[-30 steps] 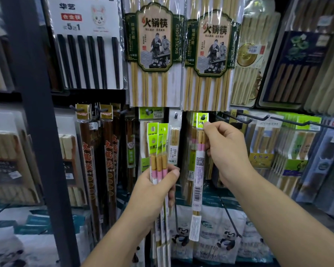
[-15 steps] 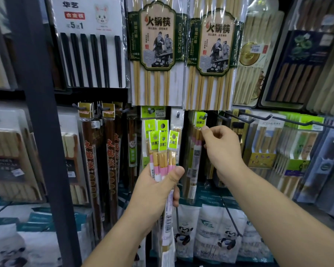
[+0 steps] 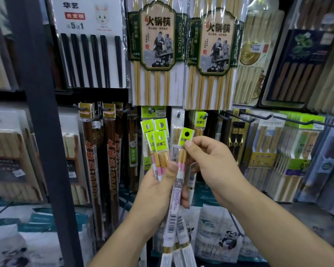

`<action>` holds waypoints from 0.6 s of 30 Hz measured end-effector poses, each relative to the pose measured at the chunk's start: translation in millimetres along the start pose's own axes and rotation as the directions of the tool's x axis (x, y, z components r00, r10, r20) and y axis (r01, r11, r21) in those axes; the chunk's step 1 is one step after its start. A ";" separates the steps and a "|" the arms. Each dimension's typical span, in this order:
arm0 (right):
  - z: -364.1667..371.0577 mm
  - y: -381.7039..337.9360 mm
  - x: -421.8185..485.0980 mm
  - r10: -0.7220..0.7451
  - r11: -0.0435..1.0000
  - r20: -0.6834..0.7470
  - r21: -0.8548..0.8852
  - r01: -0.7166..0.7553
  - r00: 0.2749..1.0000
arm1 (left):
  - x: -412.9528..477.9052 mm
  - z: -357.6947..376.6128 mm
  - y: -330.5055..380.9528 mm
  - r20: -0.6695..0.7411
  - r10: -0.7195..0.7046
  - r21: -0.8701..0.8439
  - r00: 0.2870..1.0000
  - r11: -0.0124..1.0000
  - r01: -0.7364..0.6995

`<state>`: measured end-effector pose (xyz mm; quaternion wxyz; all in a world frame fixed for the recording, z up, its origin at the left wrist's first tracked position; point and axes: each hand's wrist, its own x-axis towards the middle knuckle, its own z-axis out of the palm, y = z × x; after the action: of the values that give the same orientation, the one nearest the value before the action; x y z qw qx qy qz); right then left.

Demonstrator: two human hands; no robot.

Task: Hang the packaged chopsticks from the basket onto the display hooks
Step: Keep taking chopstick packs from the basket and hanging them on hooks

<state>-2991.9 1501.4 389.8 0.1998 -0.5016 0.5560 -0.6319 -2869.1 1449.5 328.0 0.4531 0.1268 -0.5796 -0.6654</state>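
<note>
Holding, left hand [image 3: 154, 187]: my fingers are curled round a fan of packaged chopsticks [image 3: 160, 149]. The thumb presses across the front of it, and the other fingertips show behind, on the right side.
Pinching, right hand [image 3: 210, 164]: thumb and forefinger are pressed together on the green header card of a single pack [image 3: 185, 139]. The other fingers are curled loosely behind.
Single pack: it is tilted, and the round hole in its card is just above my right thumb tip. Its length runs down and left, touching the fan beside my left thumb. I cannot tell if my left fingers grip it also.
Fan: four green cards are spread above my left thumb. The barcode ends come out under my left palm, between my two forearms.
Display hook [image 3: 206, 115]: above my right fingertips and a little to the right, near but apart. One hung pack [image 3: 200, 122] of the same kind is on it.
Bare hooks [image 3: 258, 118]: to the right of my right hand, higher than the knuckles.
Big bamboo packs [image 3: 156, 45]: well above both hands, two side by side.
Black chopsticks pack [image 3: 91, 47]: up and left of my left fingers.
Brown packs [image 3: 91, 151]: left of my left hand, hanging at the level of the fan.
Dark post [image 3: 42, 132]: farther left of those.
Panda bags [image 3: 220, 236]: low, under my right wrist.
</note>
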 end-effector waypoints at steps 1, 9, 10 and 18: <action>-2.1 0.1 1.4 0.007 1.000 -0.020 0.021 -0.006 1.000 | -0.3 -0.5 0.0 0.010 0.003 0.003 1.000 1.000 -0.003; -24.5 -13.6 26.8 0.042 0.984 -0.227 0.177 -0.001 0.973 | 5.6 -8.8 -7.0 -0.060 0.060 0.136 0.996 0.989 -0.052; -24.7 -13.9 29.4 0.049 0.985 -0.240 0.175 -0.006 0.969 | 5.8 -9.6 -6.7 -0.051 0.049 0.149 0.998 0.988 -0.041; -24.5 -12.1 33.6 0.035 0.992 -0.253 0.124 -0.004 0.967 | 5.6 -10.5 -9.3 -0.027 -0.028 0.150 0.999 0.988 0.031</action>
<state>-3023.2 1490.2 417.6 0.1635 -0.3977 0.5420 -0.7220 -2869.1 1437.6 318.7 0.4396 0.1774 -0.6204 -0.6248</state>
